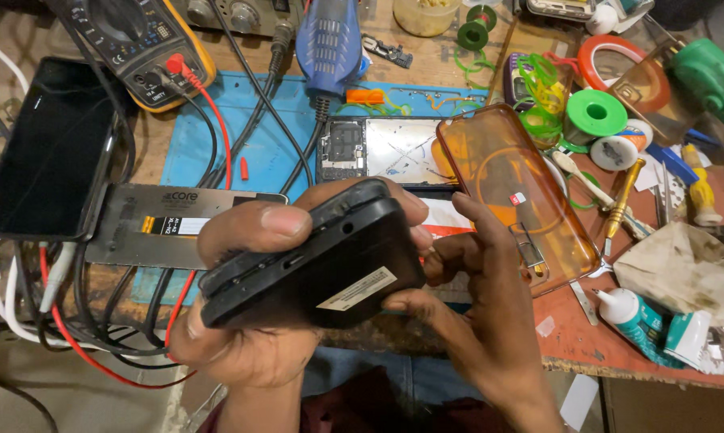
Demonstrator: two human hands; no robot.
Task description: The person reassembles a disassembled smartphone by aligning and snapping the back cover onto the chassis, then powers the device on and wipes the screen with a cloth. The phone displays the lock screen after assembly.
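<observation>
Far left, a black glossy tablet lies flat on the wooden surface, with red, black and white cables tangled below it. Just behind sits a yellow-edged multimeter, red probe plugged in. A blue rubbery mat covers the middle; on it lie a grey metal plate and an opened phone frame, board exposed.

Your left hand grips a black matte phone, thumb across its top edge, fingers clamped underneath. The phone is held above the surface edge, tilted, back facing you, with a white sticker near its corner. Your right hand touches the phone's right end, fingers curled onto its side and corner.

Right of that, a translucent orange phone case lies open side up, holding a small metal piece. Further right: green wire spools, a brass-handled screwdriver, a crumpled dirty cloth, a white-and-teal glue bottle.
</observation>
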